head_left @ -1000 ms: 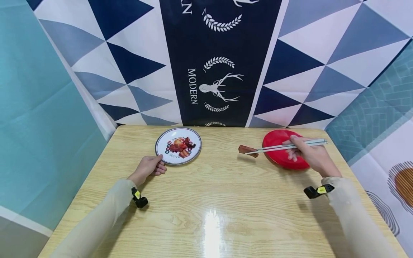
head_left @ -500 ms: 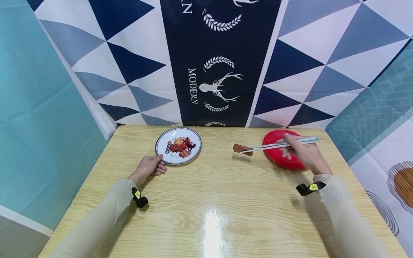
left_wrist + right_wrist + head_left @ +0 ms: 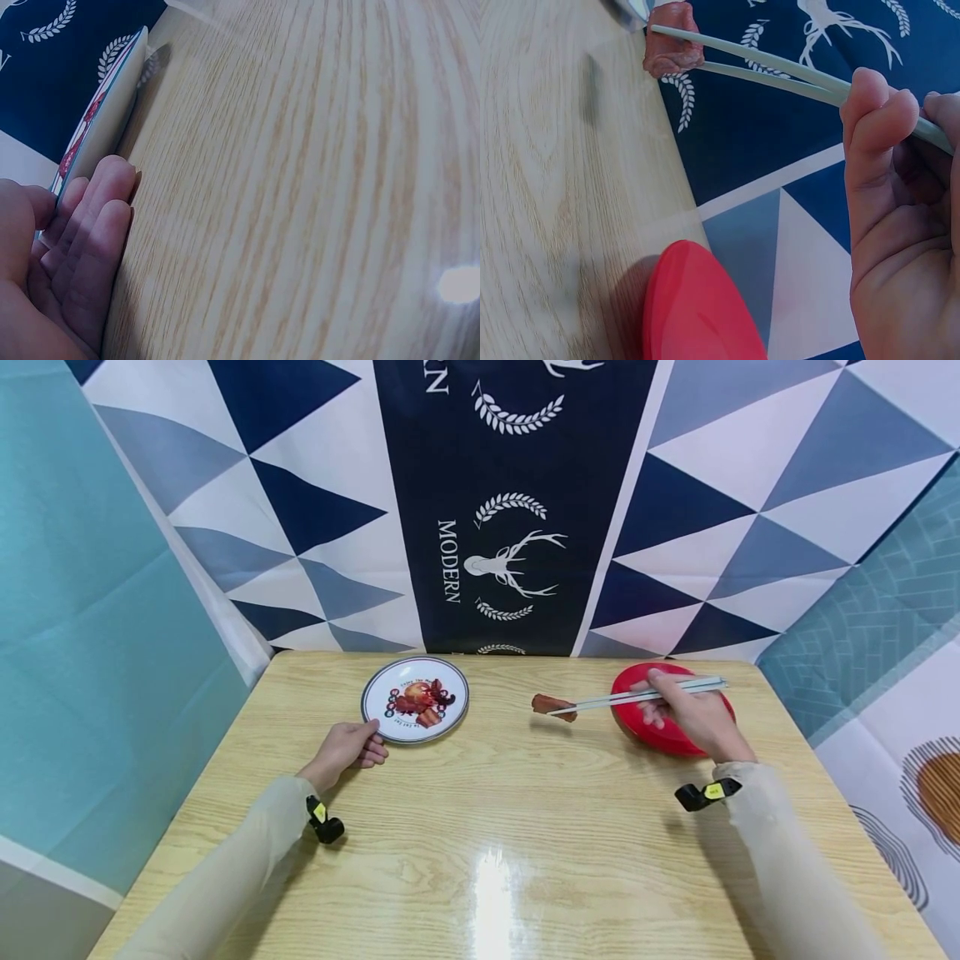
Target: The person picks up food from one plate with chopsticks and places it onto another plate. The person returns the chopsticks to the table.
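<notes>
My right hand [image 3: 686, 714] grips a pair of pale green chopsticks [image 3: 611, 699] near their rear ends. Between the chopstick tips a reddish-brown piece of meat [image 3: 553, 707] is held above the table, its shadow just below it. A red plate [image 3: 637, 727] lies beneath and behind the right hand. On the left, my left hand [image 3: 348, 747] pinches the near-left rim of a white plate [image 3: 390, 681] with a dark blue edge, thumb on top and fingers below. Several pieces of food [image 3: 420, 697] lie on that plate, among printed letters and red marks.
The wooden table [image 3: 465, 827] ends at a patterned cloth backdrop [image 3: 510, 527] with triangles and a deer head. Teal cloth [image 3: 120, 635] hangs along the left side. A bare stretch of wood separates the two plates.
My right hand has moved left, carrying the chopsticks and the piece of meat away from the red plate towards the white plate. The left hand and both plates have stayed put.
</notes>
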Tool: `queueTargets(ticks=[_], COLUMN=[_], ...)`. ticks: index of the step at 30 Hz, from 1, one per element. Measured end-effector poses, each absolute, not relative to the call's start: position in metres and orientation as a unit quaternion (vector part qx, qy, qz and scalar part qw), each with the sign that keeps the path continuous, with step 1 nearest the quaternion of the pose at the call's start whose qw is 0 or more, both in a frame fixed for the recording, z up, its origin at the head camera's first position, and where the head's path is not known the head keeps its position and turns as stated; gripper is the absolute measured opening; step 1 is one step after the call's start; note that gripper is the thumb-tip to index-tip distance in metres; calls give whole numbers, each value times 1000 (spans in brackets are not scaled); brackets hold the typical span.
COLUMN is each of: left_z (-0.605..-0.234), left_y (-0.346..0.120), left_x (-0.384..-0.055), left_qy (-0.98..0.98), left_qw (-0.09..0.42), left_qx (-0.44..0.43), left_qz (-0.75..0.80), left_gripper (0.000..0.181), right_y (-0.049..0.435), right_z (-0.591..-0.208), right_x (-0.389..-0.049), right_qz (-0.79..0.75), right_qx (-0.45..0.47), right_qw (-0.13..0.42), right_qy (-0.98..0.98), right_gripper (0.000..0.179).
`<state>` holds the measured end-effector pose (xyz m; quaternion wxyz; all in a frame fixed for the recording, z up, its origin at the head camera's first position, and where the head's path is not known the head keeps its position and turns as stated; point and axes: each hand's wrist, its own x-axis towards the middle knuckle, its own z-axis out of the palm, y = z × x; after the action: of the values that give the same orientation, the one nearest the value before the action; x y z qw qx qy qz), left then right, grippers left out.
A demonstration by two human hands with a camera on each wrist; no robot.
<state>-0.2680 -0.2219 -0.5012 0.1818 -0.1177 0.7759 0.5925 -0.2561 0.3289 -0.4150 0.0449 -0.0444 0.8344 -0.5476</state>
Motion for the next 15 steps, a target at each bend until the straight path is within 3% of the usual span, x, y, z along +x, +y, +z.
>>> queueTargets(ticks=[10, 15], left_z=[-501, -501], left_y=[-222, -222], left_x=[-268, -268], left_qy=[780, 781], left_qw=[180, 180], left_qx=[-114, -119], left_qz=[588, 586], left_gripper=[48, 48], right_y=[318, 309], right_z=[-412, -411], right_x=[-260, -265], right_qz=[-529, -543], right_qx=[26, 12], right_qw=[82, 77], right_qy=[844, 836], right_gripper=[63, 66])
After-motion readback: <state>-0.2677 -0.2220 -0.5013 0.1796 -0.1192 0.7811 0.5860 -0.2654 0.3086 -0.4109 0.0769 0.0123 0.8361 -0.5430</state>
